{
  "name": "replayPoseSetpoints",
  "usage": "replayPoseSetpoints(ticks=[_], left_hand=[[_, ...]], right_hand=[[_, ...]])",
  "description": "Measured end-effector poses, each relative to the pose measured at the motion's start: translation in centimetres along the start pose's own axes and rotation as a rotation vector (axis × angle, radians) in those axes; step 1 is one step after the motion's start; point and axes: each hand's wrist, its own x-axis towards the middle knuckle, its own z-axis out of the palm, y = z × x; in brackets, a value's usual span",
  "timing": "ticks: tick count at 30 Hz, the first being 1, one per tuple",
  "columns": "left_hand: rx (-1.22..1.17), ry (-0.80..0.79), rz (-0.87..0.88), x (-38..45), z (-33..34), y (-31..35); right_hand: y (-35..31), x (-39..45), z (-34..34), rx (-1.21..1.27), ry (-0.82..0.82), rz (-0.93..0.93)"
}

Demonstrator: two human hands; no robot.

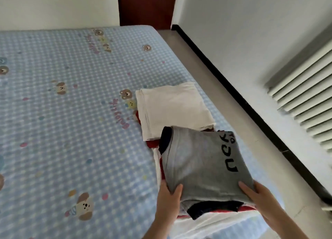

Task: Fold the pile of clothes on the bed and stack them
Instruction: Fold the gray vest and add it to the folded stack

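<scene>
A folded grey shirt (pixel 201 163) with black letters and dark navy trim is held over the bed's right edge. My left hand (pixel 168 199) grips its near left corner, thumb on top. My right hand (pixel 258 197) grips its near right corner the same way. Under the grey shirt lie red and white folded clothes (pixel 158 159), mostly hidden. Just beyond it, a folded white garment (pixel 172 109) lies flat on top of other red cloth.
The bed (pixel 71 113) has a blue checked sheet with cartoon bears. A strip of grey floor (pixel 224 98) runs along the bed's right side to a white wall with black skirting. A white radiator (pixel 305 98) hangs on that wall. A dark red door (pixel 145 5) stands at the back.
</scene>
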Motion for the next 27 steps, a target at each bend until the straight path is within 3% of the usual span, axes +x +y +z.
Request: replayPoseSetpoints(ticks=[3, 4, 5, 7, 8, 10, 14, 19, 22, 25, 27], left_hand=[[0.245, -0.106, -0.133, -0.1, -0.2, -4.2], [0.396, -0.035, -0.065, -0.1, -0.5, -5.1], [0.544, 0.131, 0.108, 0.1, -0.6, -5.9], [0.639, 0.374, 0.561, -0.2, -0.3, -5.1], [0.707, 0.364, 0.733, -0.1, 0.3, -4.0], [0.975, 0.233, 0.854, 1.7, 2.2, -2.1], [1.296, 0.217, 0.667, 7.7, 3.1, -3.4], [1.442, 0.146, 0.502, 12.8, 3.2, -8.5], [1.458, 0.253, 0.485, 13.0, 3.6, -7.9], [1.427, 0.513, 0.590, 10.5, 6.2, -5.2], [1.347, 0.647, 0.669, 8.7, 9.8, -3.7]], right_hand=[[4.7, 2.0, 0.6, -0.449, 0.140, 0.050], [5.3, 2.2, 0.6, -0.561, 0.225, 0.036], [5.5, 2.2, 0.8, -0.638, 0.328, -0.010], [4.8, 1.7, 2.0, -0.842, 0.485, -0.316], [4.0, 1.6, 3.1, -0.973, 0.457, -0.488], [2.7, 2.7, 5.2, -1.190, 0.288, -0.676], [2.6, 8.7, 5.8, -1.371, 0.159, -0.710], [6.4, 14.5, 5.6, -1.277, -0.010, -0.600], [6.9, 15.3, 6.0, -1.184, -0.047, -0.622], [3.7, 14.7, 4.7, -1.080, -0.050, -0.704], [1.4, 13.3, 2.6, -1.057, -0.183, -0.697]])
